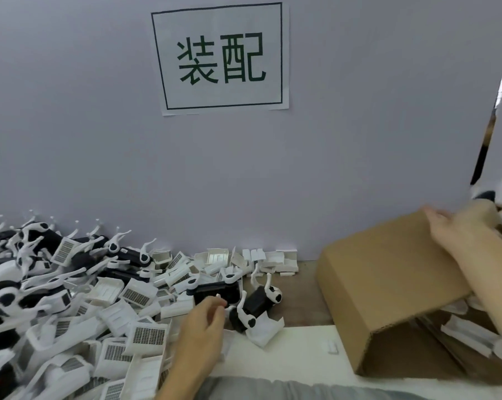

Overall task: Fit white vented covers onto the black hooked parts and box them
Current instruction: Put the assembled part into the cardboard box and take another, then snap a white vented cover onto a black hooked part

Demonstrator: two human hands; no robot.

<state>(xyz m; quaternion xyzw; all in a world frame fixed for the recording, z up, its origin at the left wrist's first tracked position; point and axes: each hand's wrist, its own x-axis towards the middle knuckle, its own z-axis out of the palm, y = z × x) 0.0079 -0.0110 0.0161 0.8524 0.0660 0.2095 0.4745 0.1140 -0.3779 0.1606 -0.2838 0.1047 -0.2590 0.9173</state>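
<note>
A heap of white vented covers [146, 336] and black hooked parts [128, 255] spreads over the left of the table. Two black hooked parts [215, 293] [255, 307] lie apart near the middle. My left hand [203, 321] hovers just in front of them, fingers loosely curled, holding nothing. My right hand [457, 229] rests over the top far edge of a brown cardboard box flap [388, 278] at the right, fingers wrapped over the edge. Inside the box [434, 356], assembled pieces [469, 333] show under the flap.
A grey partition wall stands close behind the table, with a printed paper sign [221, 59] on it. More black-and-white parts [498, 200] sit at the far right beyond the box. A white sheet [290, 350] covers the table's near edge.
</note>
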